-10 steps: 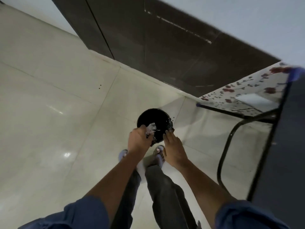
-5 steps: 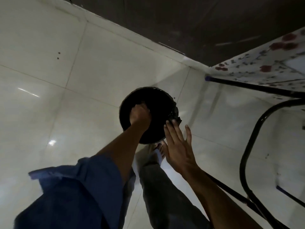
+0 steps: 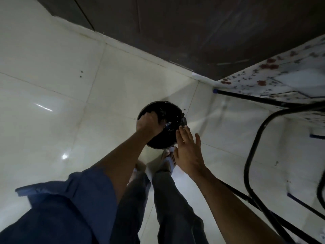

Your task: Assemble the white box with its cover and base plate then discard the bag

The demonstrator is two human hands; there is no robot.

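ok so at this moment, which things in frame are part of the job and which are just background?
In play:
- left hand, reaching down into the bin
- black round bin on the floor
- crinkled clear bag glinting inside the bin, hard to make out
- right hand, open, fingers by the bin's rim

Background:
- floral-topped table
- its black metal frame
- tiled floor

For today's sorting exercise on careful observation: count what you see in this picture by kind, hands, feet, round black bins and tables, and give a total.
Hands: 2, the left hand reaching into the bin, the right hand open beside it.
Feet: 2, one foot in plain view, the other foot partly hidden.
Round black bins: 1, the bin on the floor.
Tables: 1, the flower-patterned table at right.
Total: 6.
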